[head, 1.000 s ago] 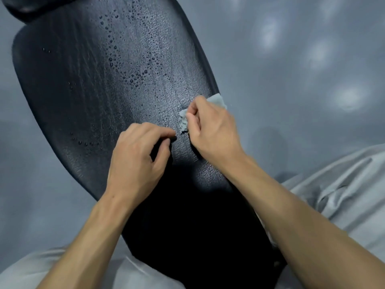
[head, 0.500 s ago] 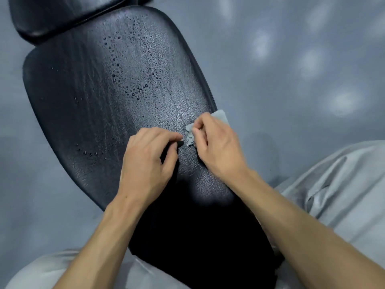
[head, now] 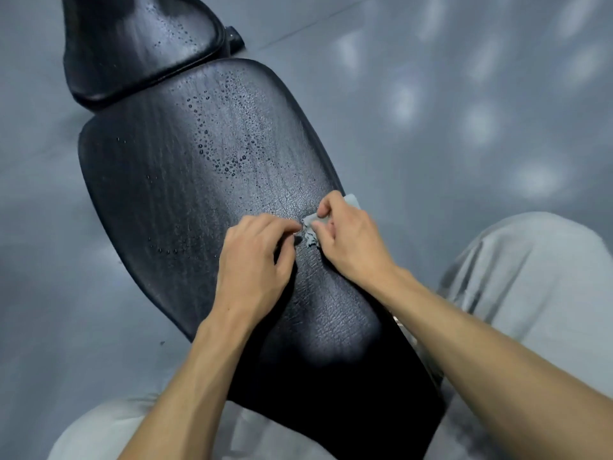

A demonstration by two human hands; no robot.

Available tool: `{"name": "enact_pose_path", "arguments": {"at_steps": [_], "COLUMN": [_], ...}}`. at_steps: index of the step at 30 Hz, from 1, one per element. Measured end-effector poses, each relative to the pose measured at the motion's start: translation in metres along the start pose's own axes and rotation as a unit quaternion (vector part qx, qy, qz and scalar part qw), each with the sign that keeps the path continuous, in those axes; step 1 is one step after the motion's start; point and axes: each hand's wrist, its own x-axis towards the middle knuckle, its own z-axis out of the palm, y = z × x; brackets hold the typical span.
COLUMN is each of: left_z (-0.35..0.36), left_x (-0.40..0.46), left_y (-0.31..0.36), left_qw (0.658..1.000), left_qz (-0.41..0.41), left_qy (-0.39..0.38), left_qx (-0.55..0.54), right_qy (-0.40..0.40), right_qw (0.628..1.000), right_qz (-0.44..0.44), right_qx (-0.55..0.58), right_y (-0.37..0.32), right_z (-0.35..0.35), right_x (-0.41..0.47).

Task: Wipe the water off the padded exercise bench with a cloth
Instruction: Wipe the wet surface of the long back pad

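Observation:
A black padded bench [head: 172,180] runs from the bottom centre up to the upper left, with a second black pad [head: 132,44] beyond it. Water droplets [head: 229,144] bead on the far half of the main pad and on the second pad. A small pale grey cloth [head: 310,227] lies bunched near the bench's right edge. My right hand [head: 348,240] pinches the cloth between thumb and fingers and covers most of it. My left hand [head: 255,260] sits just left of it with curled fingers; its fingertips meet the cloth's edge, and whether they grip it is unclear.
A grey floor [head: 464,111] with soft light patches surrounds the bench. My legs in light grey trousers [head: 530,277] sit either side of the bench's near end.
The view has tilted so more of the far pad shows. Both hands have stayed together at the cloth near the bench's right edge.

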Motion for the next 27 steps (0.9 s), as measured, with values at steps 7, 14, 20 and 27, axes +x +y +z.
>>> {"name": "enact_pose_path", "arguments": {"at_steps": [7, 14, 20, 27], "left_z": [-0.001, -0.005, -0.002, 0.02], "left_x": [-0.002, -0.004, -0.013, -0.008], "left_y": [0.002, 0.007, 0.005, 0.017], "left_qw": [1.0, 1.0, 0.999, 0.995], "left_qz": [0.011, 0.021, 0.042, 0.087], "left_qy": [0.01, -0.006, -0.01, -0.041], "left_qx": [-0.007, -0.006, 0.006, 0.021], "right_qy": [-0.004, 0.055, 0.06, 0.076], "right_qw": [0.998, 0.994, 0.984, 0.965], "right_qz": [0.063, 0.082, 0.165, 0.228], "right_qx": [0.032, -0.036, 0.035, 0.106], "right_y": [0.018, 0.009, 0.013, 0.022], "right_z": [-0.009, 0.001, 0.01, 0.011], "right_x": [-0.083, -0.103, -0.116, -0.132]}}
